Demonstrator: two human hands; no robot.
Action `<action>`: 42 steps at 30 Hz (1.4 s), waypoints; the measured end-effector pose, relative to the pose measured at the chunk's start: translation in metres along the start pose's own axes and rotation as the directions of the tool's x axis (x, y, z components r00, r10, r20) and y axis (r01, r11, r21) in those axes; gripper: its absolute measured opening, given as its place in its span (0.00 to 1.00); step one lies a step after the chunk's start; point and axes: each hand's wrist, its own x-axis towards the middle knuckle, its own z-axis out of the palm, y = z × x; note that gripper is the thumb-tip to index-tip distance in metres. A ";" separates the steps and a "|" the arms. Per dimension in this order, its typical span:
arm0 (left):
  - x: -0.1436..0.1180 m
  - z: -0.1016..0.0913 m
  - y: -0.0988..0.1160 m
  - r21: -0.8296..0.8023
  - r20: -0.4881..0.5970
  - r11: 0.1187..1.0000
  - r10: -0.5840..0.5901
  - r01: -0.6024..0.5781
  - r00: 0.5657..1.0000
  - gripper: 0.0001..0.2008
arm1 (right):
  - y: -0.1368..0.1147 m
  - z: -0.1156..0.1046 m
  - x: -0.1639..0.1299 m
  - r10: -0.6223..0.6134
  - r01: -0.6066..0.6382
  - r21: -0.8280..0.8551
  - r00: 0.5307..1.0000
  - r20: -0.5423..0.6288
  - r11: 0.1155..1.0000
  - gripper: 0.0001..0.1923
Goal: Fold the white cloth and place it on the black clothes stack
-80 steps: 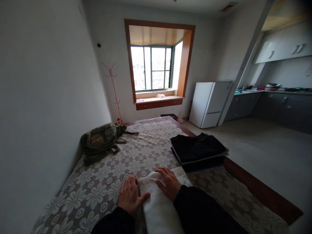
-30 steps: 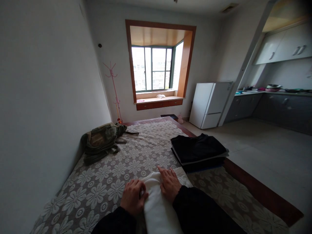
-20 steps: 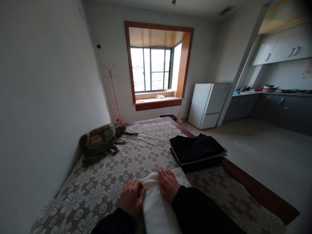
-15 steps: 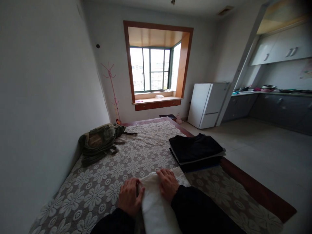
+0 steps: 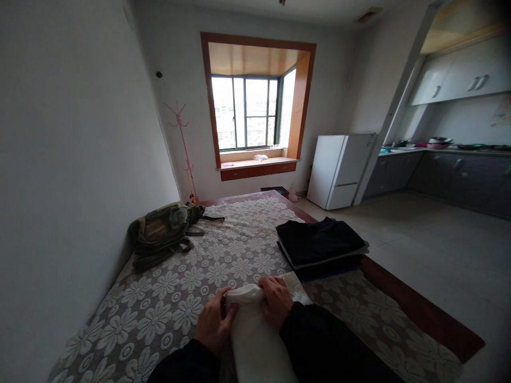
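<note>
A folded white garment [image 5: 257, 335] lies on the flower-patterned cover [image 5: 159, 314] right in front of me; its exact kind cannot be made out. At its far left corner, my left hand [image 5: 215, 322] is closed, with the fabric pinched between thumb and fingers. My right hand [image 5: 276, 300] grips the far edge a little to the right, fingers curled over it. Between the two hands the edge bulges up slightly in a soft roll. Beyond my right hand sits a stack of folded dark clothes [image 5: 321, 242], black on top with a grey layer below.
A dark green backpack [image 5: 163, 231] rests on the left by the wall. The red-brown bed edge [image 5: 423, 308] runs along the right, with floor beyond. Farther off are a pink coat stand [image 5: 183, 143], a white fridge [image 5: 339, 170] and a bay window [image 5: 255, 114].
My fingers have curled from lying over the white garment to gripping its far edge, which is now lifted a little. The clothes stack and backpack have not moved.
</note>
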 end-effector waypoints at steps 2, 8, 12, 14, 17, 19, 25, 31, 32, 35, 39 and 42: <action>0.000 0.004 -0.001 -0.168 -0.003 0.986 0.010 -0.011 1.000 0.27 | 0.000 -0.001 0.000 0.002 -0.001 0.031 1.000 -0.013 1.000 0.23; 0.004 0.020 -0.014 -0.502 -0.061 0.864 0.016 -0.045 0.998 0.25 | -0.003 -0.004 -0.001 0.031 -0.031 0.038 0.999 -0.023 0.999 0.36; 0.003 0.019 -0.013 -0.564 0.061 0.825 0.077 -0.029 0.995 0.23 | -0.007 -0.005 -0.001 0.038 -0.035 0.034 0.996 -0.082 0.999 0.27; 0.001 0.014 -0.008 -0.580 0.112 0.814 0.135 -0.046 0.985 0.20 | -0.008 -0.005 -0.002 0.043 -0.039 0.032 0.992 -0.117 0.999 0.21; 0.000 0.007 -0.001 -0.553 0.203 0.831 0.195 -0.052 0.960 0.16 | -0.007 -0.004 -0.002 0.042 -0.041 0.011 0.988 -0.146 0.999 0.19; 0.002 0.004 0.000 -0.513 0.250 0.859 0.161 -0.010 0.955 0.14 | -0.007 -0.003 -0.002 0.038 -0.039 -0.006 0.987 -0.158 0.999 0.18; 0.007 0.000 -0.004 -0.553 0.323 0.829 0.119 0.086 0.939 0.26 | -0.005 -0.003 -0.001 0.038 -0.032 0.032 0.980 -0.198 0.999 0.19; 0.003 0.003 -0.007 -0.541 0.382 0.834 0.134 0.104 0.914 0.28 | -0.006 -0.005 -0.001 0.042 -0.033 0.053 0.981 -0.192 0.998 0.19; 0.002 0.005 -0.007 -0.546 0.372 0.832 0.141 0.094 0.918 0.29 | -0.006 -0.004 -0.001 0.036 -0.027 0.047 0.982 -0.187 0.998 0.19; 0.000 0.012 -0.011 -0.560 0.318 0.827 0.164 0.045 0.934 0.33 | -0.006 -0.003 -0.003 -0.001 0.004 0.016 0.981 -0.192 1.000 0.20; -0.001 0.016 -0.015 -0.563 0.280 0.826 0.208 -0.015 0.937 0.40 | -0.006 -0.003 -0.004 -0.069 0.067 -0.017 0.964 -0.258 0.998 0.23; -0.002 0.016 -0.017 -0.552 0.276 0.831 0.260 -0.069 0.925 0.47 | -0.005 -0.010 0.001 -0.149 0.153 -0.012 0.939 -0.310 0.988 0.21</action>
